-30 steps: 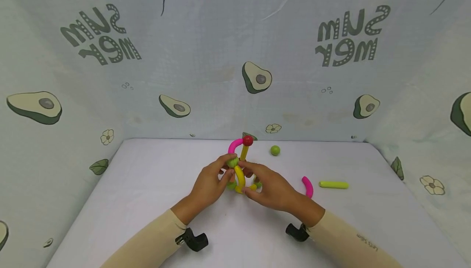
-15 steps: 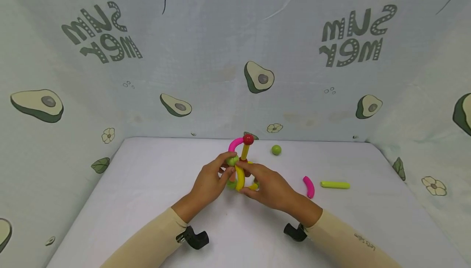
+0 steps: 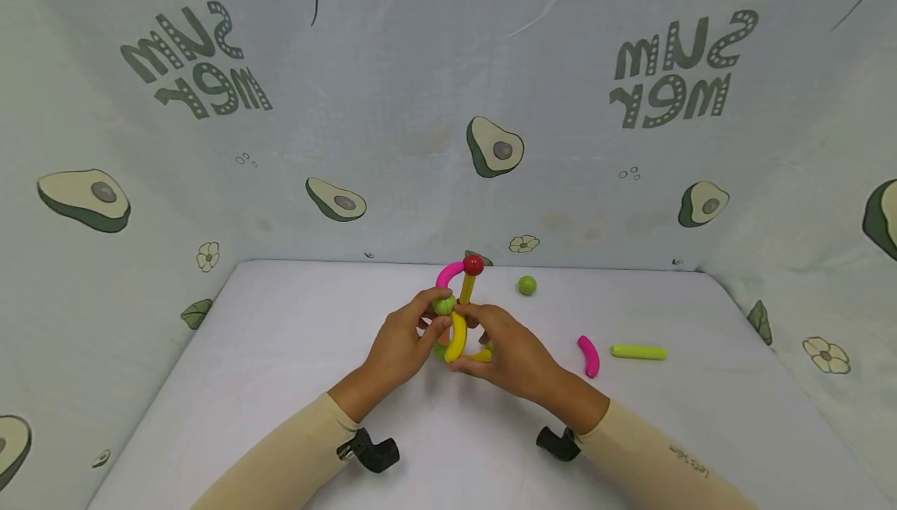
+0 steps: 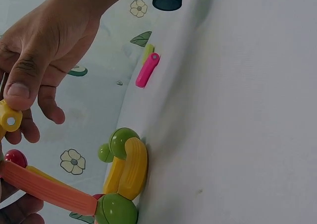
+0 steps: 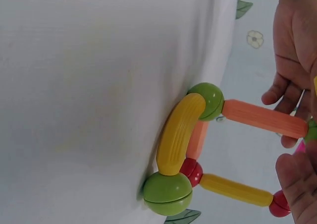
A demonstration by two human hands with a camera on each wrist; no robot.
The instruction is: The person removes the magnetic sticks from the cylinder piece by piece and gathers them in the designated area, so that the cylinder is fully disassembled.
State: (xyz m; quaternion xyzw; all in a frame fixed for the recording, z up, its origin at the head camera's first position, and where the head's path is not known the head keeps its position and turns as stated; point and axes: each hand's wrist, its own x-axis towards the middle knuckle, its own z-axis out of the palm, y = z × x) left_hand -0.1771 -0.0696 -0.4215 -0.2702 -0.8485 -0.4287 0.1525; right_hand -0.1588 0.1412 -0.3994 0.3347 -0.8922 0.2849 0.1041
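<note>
A structure of magnetic rods and balls stands mid-table. Its base has a curved yellow rod (image 5: 181,135) between two green balls, and an orange rod (image 5: 265,119) rises from one of them. My left hand (image 3: 394,345) holds the upper green ball (image 3: 444,306) between thumb and fingers. A curved pink rod (image 3: 448,272) links that ball's side to the red ball (image 3: 473,265) on top. My right hand (image 3: 522,354) pinches another curved yellow rod (image 3: 457,337), its upper end right at the held green ball. The rod's magnet-tipped yellow end (image 4: 11,120) shows under the right thumb.
Right of the hands lie a loose curved pink rod (image 3: 589,357) and a straight lime-green rod (image 3: 638,352). A loose green ball (image 3: 527,285) sits behind, near the table's back edge. Patterned cloth (image 3: 420,206) hangs along the back and sides.
My right hand has shifted slightly left and tilted the curved yellow rod, whose lower end swings left. My left hand keeps its hold on the green ball; the head view shifts a little.
</note>
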